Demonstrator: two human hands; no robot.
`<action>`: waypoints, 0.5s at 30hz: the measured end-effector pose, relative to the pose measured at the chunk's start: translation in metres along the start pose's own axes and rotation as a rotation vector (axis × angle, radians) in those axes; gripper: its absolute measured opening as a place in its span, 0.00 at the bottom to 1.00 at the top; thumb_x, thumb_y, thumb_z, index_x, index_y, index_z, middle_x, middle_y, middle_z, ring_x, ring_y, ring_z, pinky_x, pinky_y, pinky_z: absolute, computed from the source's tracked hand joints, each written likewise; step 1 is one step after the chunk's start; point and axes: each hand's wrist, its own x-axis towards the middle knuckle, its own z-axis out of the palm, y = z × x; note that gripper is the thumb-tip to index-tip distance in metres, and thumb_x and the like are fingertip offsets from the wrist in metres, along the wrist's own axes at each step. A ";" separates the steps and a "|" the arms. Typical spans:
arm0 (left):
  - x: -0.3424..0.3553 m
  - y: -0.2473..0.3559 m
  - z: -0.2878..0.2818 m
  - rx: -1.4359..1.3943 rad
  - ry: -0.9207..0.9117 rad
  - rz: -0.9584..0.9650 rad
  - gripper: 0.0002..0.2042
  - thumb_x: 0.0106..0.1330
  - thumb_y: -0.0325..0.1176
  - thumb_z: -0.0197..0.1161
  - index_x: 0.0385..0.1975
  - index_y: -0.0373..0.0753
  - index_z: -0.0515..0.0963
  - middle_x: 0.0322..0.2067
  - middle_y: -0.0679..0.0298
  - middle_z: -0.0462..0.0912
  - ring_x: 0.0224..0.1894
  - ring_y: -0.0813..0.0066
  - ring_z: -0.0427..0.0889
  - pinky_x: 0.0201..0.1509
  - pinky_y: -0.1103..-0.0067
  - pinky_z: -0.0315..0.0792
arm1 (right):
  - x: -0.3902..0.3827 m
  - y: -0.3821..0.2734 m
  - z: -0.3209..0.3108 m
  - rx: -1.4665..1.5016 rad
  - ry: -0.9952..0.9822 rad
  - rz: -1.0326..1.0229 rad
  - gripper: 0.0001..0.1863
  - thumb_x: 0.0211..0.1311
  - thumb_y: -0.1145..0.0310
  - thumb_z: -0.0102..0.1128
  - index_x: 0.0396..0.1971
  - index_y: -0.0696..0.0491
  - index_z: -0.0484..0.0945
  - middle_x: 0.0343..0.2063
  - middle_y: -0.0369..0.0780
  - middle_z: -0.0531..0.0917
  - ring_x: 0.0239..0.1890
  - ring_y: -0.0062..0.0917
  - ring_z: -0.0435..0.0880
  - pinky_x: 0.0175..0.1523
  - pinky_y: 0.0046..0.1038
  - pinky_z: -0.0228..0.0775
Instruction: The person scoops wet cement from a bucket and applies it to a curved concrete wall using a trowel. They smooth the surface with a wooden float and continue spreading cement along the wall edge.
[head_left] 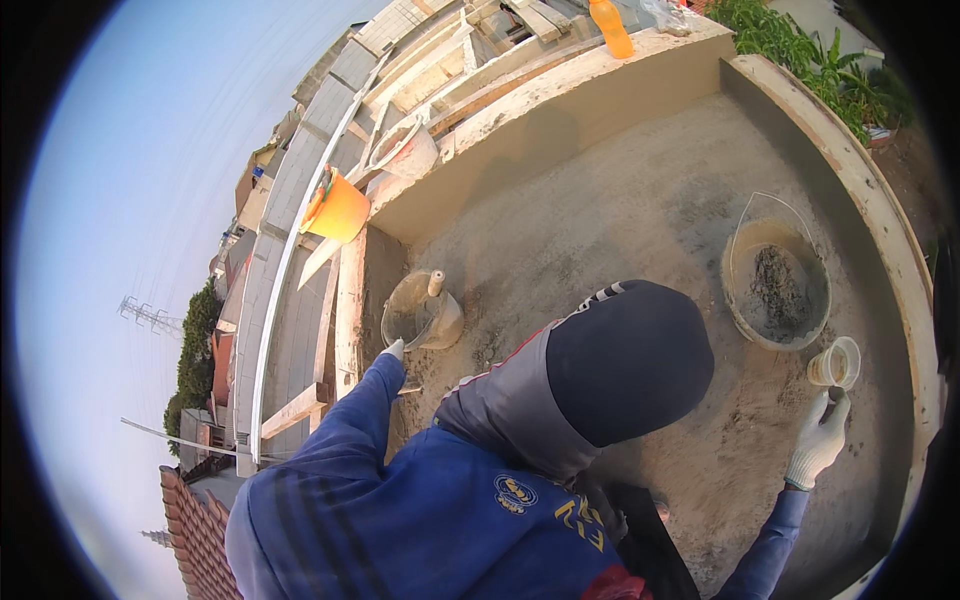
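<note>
White-gloved right hand (818,440) is closing its fingers around a small dark tool, just below the plastic cup (835,363). Left hand (394,350) is resting beside the tilted bucket (420,312); I cannot tell its grip.

Single head fisheye, close, looking steeply down, seemingly over shoulders.

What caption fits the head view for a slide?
Gloved right hand beside a small cup, left hand by a tipped bucket, mortar bucket on the screed floor.
</note>
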 end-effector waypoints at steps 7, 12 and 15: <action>0.011 0.007 0.054 0.201 0.013 -0.045 0.31 0.80 0.58 0.56 0.58 0.30 0.83 0.52 0.49 0.87 0.52 0.61 0.84 0.60 0.67 0.76 | -0.011 0.026 -0.009 -0.037 0.037 -0.005 0.13 0.78 0.61 0.63 0.53 0.51 0.82 0.33 0.42 0.89 0.32 0.31 0.89 0.43 0.34 0.80; 0.026 0.018 0.035 0.242 0.098 -0.088 0.32 0.80 0.58 0.55 0.57 0.29 0.84 0.52 0.47 0.88 0.54 0.57 0.85 0.61 0.65 0.77 | -0.012 0.009 -0.001 -0.035 -0.029 0.045 0.10 0.77 0.64 0.64 0.50 0.53 0.82 0.29 0.43 0.87 0.29 0.31 0.88 0.40 0.35 0.80; 0.046 0.026 0.050 0.234 0.139 -0.115 0.32 0.80 0.58 0.54 0.56 0.29 0.85 0.53 0.46 0.88 0.55 0.55 0.86 0.62 0.65 0.77 | -0.010 0.008 0.000 -0.053 -0.062 -0.016 0.08 0.75 0.65 0.65 0.46 0.54 0.82 0.27 0.44 0.86 0.27 0.34 0.88 0.38 0.37 0.79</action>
